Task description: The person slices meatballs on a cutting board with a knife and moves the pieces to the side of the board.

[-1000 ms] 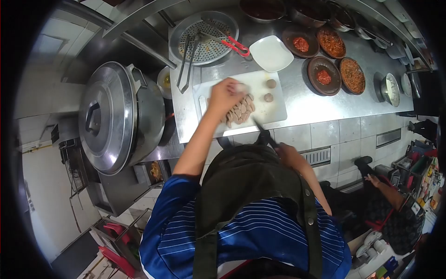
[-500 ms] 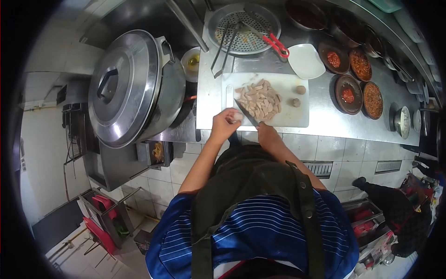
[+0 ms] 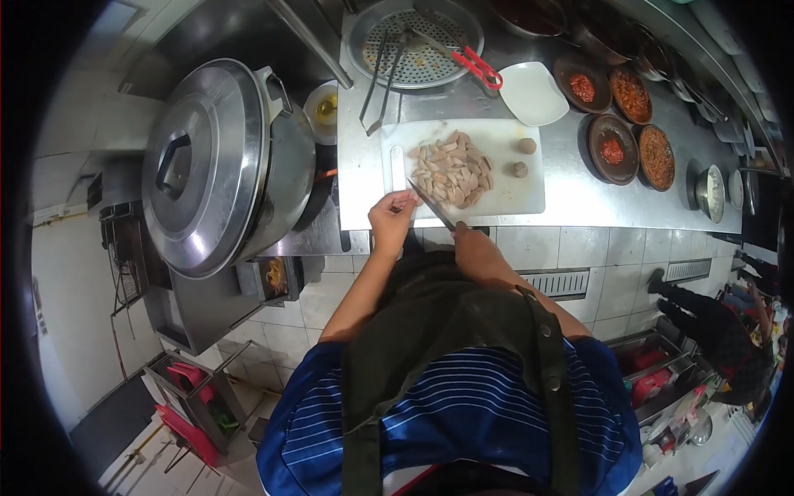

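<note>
Knife (image 3: 432,205) sits just beside left fingers (image 3: 402,201), nearer than a second ago. Right fingers (image 3: 465,236) grip it; left hold unclear.

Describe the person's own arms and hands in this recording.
The left hand and right hand look ungloved, with no ring or watch discernible. The forearms are uncovered below short blue sleeves; the blue shirt has thin white stripes.

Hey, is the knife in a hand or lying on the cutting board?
In hand: the knife is gripped at its near end by the right hand, its blade beside the left hand.
</note>
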### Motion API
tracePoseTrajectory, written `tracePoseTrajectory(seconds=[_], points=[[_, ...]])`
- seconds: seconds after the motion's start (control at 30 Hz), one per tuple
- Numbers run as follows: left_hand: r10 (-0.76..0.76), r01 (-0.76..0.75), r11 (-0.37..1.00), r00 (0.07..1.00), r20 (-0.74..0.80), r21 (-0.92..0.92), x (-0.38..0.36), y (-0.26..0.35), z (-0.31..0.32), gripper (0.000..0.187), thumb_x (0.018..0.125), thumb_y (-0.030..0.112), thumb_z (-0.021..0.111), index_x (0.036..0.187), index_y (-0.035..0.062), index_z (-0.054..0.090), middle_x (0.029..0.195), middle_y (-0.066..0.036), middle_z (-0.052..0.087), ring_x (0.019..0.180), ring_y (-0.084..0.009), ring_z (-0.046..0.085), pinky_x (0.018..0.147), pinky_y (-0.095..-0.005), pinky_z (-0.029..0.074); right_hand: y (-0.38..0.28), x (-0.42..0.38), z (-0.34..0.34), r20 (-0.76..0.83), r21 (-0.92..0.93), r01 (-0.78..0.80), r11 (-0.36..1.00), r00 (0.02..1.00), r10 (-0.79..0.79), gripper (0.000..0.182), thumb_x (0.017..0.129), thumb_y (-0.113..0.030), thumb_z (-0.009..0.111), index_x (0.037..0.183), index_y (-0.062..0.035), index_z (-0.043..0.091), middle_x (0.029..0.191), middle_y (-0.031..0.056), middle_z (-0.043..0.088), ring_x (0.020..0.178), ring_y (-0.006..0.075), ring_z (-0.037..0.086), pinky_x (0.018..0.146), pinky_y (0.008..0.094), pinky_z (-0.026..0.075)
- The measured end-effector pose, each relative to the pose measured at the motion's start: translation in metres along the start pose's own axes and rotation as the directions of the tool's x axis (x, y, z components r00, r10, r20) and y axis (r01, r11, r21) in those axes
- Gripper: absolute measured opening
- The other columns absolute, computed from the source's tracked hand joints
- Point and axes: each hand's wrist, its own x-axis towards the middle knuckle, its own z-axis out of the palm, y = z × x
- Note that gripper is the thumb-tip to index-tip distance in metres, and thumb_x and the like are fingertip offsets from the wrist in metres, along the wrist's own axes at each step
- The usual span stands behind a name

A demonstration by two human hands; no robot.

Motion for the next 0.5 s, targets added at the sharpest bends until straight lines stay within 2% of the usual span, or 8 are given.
tracePoseTrajectory(seconds=[0.03, 0.17, 0.27, 0.33, 0.5], points=[[-0.007, 0.007, 1.0, 1.0, -0.016, 0.003, 0.0, 0.0, 0.0, 0.018, 0.076, 0.005, 0.068, 0.091, -0.0055, 0.064, 0.078, -0.009, 0.066, 0.069, -0.0092, 0.058, 0.064, -0.0214, 0.046, -0.001, 0.0, 0.001, 0.049, -0.027, -0.032, 0.999, 0.998, 0.033, 0.019, 0.086, -0.008, 0.038, 0.097, 0.006, 0.047, 0.079, 0.0293, 0.059, 0.078, 0.0429, 0.06, 0.07, 0.0494, 0.047], [-0.005, 0.005, 1.0, 0.999, -0.04, 0.001, -0.002, -0.001, 0.002, 0.018, 0.076, 0.006, 0.069, 0.09, -0.0058, 0.065, 0.077, -0.008, 0.065, 0.069, -0.0085, 0.058, 0.065, -0.021, 0.046, -0.008, -0.001, 0.0, 0.08, -0.079, -0.066, 0.995, 0.994, 0.072, 0.023, 0.085, -0.006, 0.038, 0.101, 0.0073, 0.047, 0.083, 0.0286, 0.06, 0.081, 0.0414, 0.061, 0.072, 0.0474, 0.048], [0.007, -0.005, 0.999, 0.998, -0.065, 0.031, -0.001, -0.005, 0.002, 0.017, 0.076, 0.006, 0.069, 0.088, -0.006, 0.065, 0.077, -0.008, 0.065, 0.069, -0.0079, 0.057, 0.065, -0.0205, 0.046, -0.008, 0.008, 0.012, 0.064, -0.107, -0.09, 0.99, 0.993, 0.098, 0.024, 0.084, -0.005, 0.038, 0.102, 0.0081, 0.047, 0.084, 0.0275, 0.06, 0.081, 0.04, 0.061, 0.072, 0.0463, 0.049], [0.016, -0.014, 1.0, 0.998, -0.055, 0.024, 0.0, -0.006, 0.003, 0.017, 0.076, 0.006, 0.069, 0.088, -0.0058, 0.066, 0.078, -0.007, 0.065, 0.069, -0.0077, 0.057, 0.065, -0.0201, 0.046, 0.001, 0.027, 0.029, 0.017, -0.104, -0.03, 0.994, 0.999, 0.032, 0.024, 0.084, -0.005, 0.038, 0.101, 0.0083, 0.047, 0.084, 0.0265, 0.061, 0.082, 0.0395, 0.061, 0.072, 0.0461, 0.049], [0.022, -0.02, 0.999, 0.998, -0.062, 0.044, -0.002, -0.009, 0.001, 0.016, 0.076, 0.005, 0.069, 0.088, -0.005, 0.066, 0.077, -0.006, 0.065, 0.068, -0.0074, 0.057, 0.064, -0.0195, 0.046, -0.004, 0.041, 0.033, -0.031, -0.062, -0.04, 0.997, 0.999, 0.038, 0.02, 0.086, -0.007, 0.038, 0.096, 0.0067, 0.048, 0.081, 0.027, 0.06, 0.081, 0.041, 0.06, 0.07, 0.0468, 0.047]])
